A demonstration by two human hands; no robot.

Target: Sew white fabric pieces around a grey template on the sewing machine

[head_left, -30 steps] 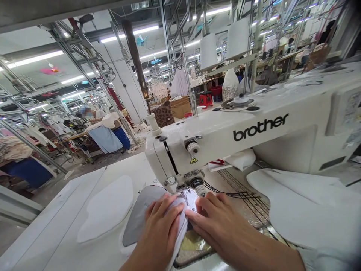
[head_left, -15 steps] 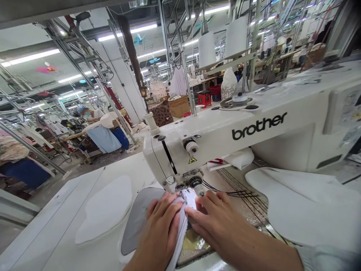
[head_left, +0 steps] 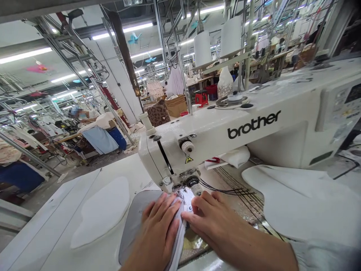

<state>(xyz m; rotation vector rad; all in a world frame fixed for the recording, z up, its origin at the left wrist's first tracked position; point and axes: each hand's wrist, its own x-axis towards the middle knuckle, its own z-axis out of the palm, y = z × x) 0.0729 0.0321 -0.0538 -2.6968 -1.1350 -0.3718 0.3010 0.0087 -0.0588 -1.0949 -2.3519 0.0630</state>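
My left hand (head_left: 158, 229) lies with fingers stretched over a folded white fabric piece (head_left: 178, 244), pressing it beside the needle area of a white sewing machine (head_left: 208, 139). Part of that hand rests over a smooth grey panel with a white border (head_left: 134, 222). On the other side of the presser foot (head_left: 180, 194), my right hand (head_left: 216, 218) has curled fingers, its thumb tip at the fabric's edge. Its grip is partly hidden. A small light brightens the needle plate (head_left: 187, 203) between the hands.
A white cut piece (head_left: 101, 210) lies flat on the left of the table; a larger white piece (head_left: 304, 203) lies at right. Dark threads (head_left: 237, 192) cross the machine bed. Thread cones (head_left: 202, 49) stand behind. A person in a blue cap (head_left: 80, 113) sits far left.
The whole view has shifted slightly, so the machine appears a little further left. Both hands stay beside the presser foot, with the fabric edge between them; the grip looks nearly the same.
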